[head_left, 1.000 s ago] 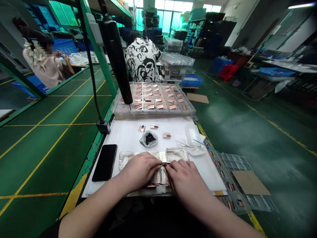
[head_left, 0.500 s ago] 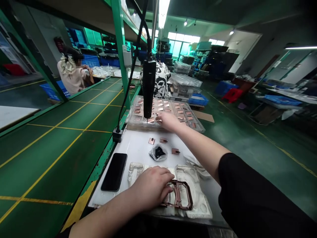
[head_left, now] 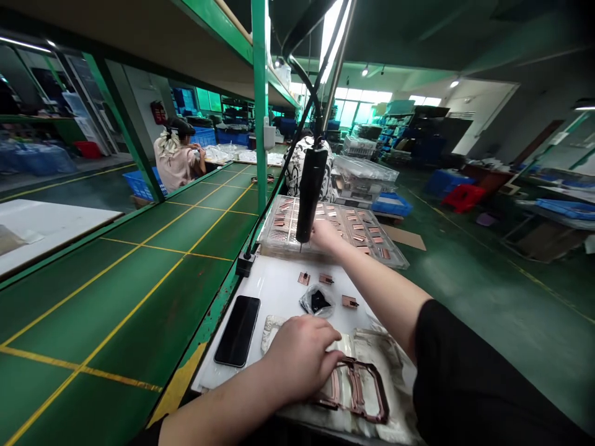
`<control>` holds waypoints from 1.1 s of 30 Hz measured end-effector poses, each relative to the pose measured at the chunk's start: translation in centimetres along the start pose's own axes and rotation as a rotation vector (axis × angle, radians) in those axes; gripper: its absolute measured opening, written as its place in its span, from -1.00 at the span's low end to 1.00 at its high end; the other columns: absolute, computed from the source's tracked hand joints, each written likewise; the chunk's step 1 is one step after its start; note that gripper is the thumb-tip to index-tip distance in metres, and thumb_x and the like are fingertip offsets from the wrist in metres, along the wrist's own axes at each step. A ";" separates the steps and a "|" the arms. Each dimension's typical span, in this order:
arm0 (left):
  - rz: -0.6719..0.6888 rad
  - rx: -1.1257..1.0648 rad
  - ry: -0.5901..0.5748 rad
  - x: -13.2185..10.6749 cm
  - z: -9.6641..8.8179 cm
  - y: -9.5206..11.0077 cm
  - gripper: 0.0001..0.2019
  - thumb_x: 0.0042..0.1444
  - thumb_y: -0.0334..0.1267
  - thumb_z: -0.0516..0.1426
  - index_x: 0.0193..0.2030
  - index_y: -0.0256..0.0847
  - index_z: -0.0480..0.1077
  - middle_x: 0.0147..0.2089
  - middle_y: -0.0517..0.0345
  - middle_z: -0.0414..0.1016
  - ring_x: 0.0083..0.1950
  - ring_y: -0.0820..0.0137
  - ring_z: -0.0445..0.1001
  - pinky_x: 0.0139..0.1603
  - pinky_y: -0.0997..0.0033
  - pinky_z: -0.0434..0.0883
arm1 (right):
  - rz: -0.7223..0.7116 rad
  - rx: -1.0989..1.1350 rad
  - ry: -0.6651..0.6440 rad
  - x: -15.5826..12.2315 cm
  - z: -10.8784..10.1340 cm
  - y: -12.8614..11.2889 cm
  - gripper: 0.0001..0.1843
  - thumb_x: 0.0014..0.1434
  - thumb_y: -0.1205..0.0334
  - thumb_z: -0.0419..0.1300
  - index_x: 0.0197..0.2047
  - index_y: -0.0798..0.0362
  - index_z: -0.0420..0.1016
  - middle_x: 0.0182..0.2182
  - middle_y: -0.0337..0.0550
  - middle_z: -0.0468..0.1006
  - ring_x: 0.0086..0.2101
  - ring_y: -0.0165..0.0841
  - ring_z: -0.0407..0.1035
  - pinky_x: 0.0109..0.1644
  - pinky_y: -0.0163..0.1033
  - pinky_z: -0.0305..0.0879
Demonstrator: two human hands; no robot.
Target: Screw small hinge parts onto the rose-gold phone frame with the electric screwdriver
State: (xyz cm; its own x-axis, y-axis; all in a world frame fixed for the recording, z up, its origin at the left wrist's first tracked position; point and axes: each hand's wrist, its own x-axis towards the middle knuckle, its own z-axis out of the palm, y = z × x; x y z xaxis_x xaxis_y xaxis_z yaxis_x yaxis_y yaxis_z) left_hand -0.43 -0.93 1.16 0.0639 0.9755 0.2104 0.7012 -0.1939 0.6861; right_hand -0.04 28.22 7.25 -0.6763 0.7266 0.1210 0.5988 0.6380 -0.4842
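Note:
My left hand [head_left: 304, 350] is over the left part of a copper-coloured frame [head_left: 379, 393], its thumb and fingers apart with nothing seen between them. Whether the fingertips touch the frame, I cannot tell. That frame lies on a cream moulded fixture [head_left: 400, 371]. Reaching forward, my right hand [head_left: 321, 235] is at the near edge of a clear tray [head_left: 395, 255] that carries several small copper-coloured plates [head_left: 357, 237]. A hanging black electric screwdriver [head_left: 310, 195] covers its fingertips, so any plate in them is hidden.
A phone [head_left: 238, 330] lies left on the white worktop [head_left: 274, 279]. Near it are a plastic bag [head_left: 318, 300] with black pieces and three small copper-coloured parts [head_left: 349, 301]. A green conveyor belt [head_left: 139, 279] runs along the left. Two people sit further off.
The view has swung left, shifting everything rightward and slightly down. My left hand has lifted a little from the frame, and my right hand's fingers have passed behind the screwdriver.

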 end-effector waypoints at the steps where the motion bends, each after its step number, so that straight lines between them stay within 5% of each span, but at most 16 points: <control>1: -0.041 -0.036 0.052 0.1 -0.1 -0.1 -0.78 0.36 -0.16 0.33 0.07 -0.12 0.72 0.08 -0.03 0.79 0.12 0.02 0.71 0.23 0.00 0.60 | 0.008 0.069 0.029 -1.2 -0.4 0.2 -0.70 0.64 0.03 0.38 0.13 0.13 0.62 0.04 -0.04 0.61 -0.01 -0.18 0.58 0.15 -0.02 0.64; 5: -0.166 -0.183 0.271 0.4 -1.1 0.1 -0.73 0.46 -0.15 0.22 0.14 -0.17 0.66 0.00 -0.01 0.75 -0.07 0.22 0.69 -0.01 0.22 0.60 | -0.001 0.365 0.101 -9.3 -2.0 0.9 -0.70 0.67 0.12 0.13 0.13 0.17 0.58 -0.08 -0.03 0.62 -0.25 -0.30 0.53 -0.22 -0.26 0.52; 8: -0.249 -0.428 0.423 0.6 -1.8 0.8 -0.63 0.42 -0.06 0.25 0.25 -0.17 0.58 -0.07 0.06 0.68 -0.18 0.31 0.61 -0.19 0.37 0.53 | -0.056 0.507 0.079 -17.6 -2.7 1.0 -0.57 0.55 0.10 0.02 0.16 0.14 0.63 -0.09 -0.01 0.65 -0.31 -0.30 0.49 -0.30 -0.26 0.44; 10: -0.246 -0.516 0.374 0.5 -1.8 1.3 -0.60 0.38 0.00 0.29 0.22 -0.18 0.59 -0.11 0.08 0.66 -0.20 0.32 0.57 -0.21 0.39 0.50 | -0.070 0.543 0.065 -22.9 -2.6 0.6 -0.51 0.52 0.04 0.08 0.28 0.08 0.65 -0.08 -0.04 0.68 -0.29 -0.27 0.51 -0.24 -0.21 0.48; 14: -0.153 -0.524 0.112 -0.4 -0.8 2.5 -0.76 0.42 -0.07 0.26 -0.07 -0.19 0.67 -0.19 0.08 0.70 -0.18 0.30 0.58 -0.11 0.36 0.49 | -0.198 0.497 0.160 -30.3 -1.4 -0.9 -0.60 0.55 0.19 0.15 0.30 -0.08 0.70 0.09 -0.09 0.67 0.07 -0.18 0.56 0.21 -0.08 0.46; 17: -0.143 -0.507 0.058 -1.4 -0.2 3.1 -0.73 0.44 -0.07 0.24 -0.17 -0.20 0.66 -0.24 0.09 0.69 -0.22 0.31 0.57 -0.15 0.38 0.46 | -0.103 0.490 0.273 -33.1 -0.6 -1.4 -0.67 0.57 0.13 0.28 0.31 -0.10 0.66 -0.02 -0.11 0.67 -0.09 -0.19 0.56 0.04 -0.11 0.47; 20: -0.132 -0.528 -0.021 -2.1 -0.2 3.7 -0.70 0.45 -0.03 0.25 -0.19 -0.21 0.66 -0.31 0.13 0.64 -0.30 0.35 0.53 -0.24 0.41 0.43 | -0.005 0.544 0.208 -34.8 -0.6 -1.2 -0.78 0.56 -0.04 0.38 0.00 -0.08 0.72 -0.23 -0.15 0.63 -0.26 -0.19 0.49 -0.14 -0.11 0.38; 24: -0.089 -0.597 -0.133 -2.5 -0.4 4.5 -0.75 0.41 -0.11 0.31 -0.25 -0.22 0.64 -0.37 0.16 0.59 -0.31 0.41 0.49 -0.24 0.46 0.40 | 0.006 0.754 0.101 -36.9 -1.5 -0.7 -0.75 0.59 -0.04 0.37 0.09 -0.09 0.76 -0.06 -0.10 0.69 -0.08 -0.13 0.57 0.00 -0.11 0.45; 26: -0.151 -0.763 -0.213 -2.7 -0.2 4.8 -0.74 0.39 -0.10 0.34 -0.24 -0.24 0.62 -0.39 0.17 0.57 -0.34 0.43 0.48 -0.25 0.48 0.41 | -0.018 0.838 0.111 -38.1 -2.0 -0.8 -0.78 0.58 0.01 0.39 0.11 -0.09 0.78 -0.03 -0.09 0.68 -0.03 -0.14 0.57 0.07 -0.12 0.47; 30: -0.329 -1.136 -0.373 -3.6 1.0 5.3 -0.68 0.33 -0.05 0.44 -0.23 -0.29 0.60 -0.36 0.13 0.60 -0.43 0.48 0.49 -0.36 0.51 0.43 | 0.017 1.117 0.078 -40.2 -2.2 -1.3 -0.80 0.60 0.02 0.40 0.05 -0.08 0.80 -0.13 -0.13 0.62 -0.33 -0.33 0.51 -0.23 -0.26 0.46; 33: -0.439 -1.362 -0.423 -4.4 2.2 5.9 -0.64 0.27 -0.02 0.49 -0.23 -0.29 0.57 -0.44 0.17 0.54 -0.54 0.53 0.39 -0.51 0.56 0.31 | 0.058 1.262 0.067 -41.1 -1.6 -1.3 -0.64 0.46 -0.08 0.57 0.22 -0.21 0.78 -0.01 -0.11 0.58 -0.23 -0.29 0.53 -0.17 -0.25 0.49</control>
State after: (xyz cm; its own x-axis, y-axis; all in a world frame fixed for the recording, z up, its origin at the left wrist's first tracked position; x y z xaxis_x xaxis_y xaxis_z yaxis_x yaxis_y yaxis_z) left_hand 5.05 -6.12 2.74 0.3916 0.8912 -0.2289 -0.4506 0.4027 0.7967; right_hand 27.62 -2.10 4.28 -0.6182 0.7799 0.0977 -0.2229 -0.0547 -0.9733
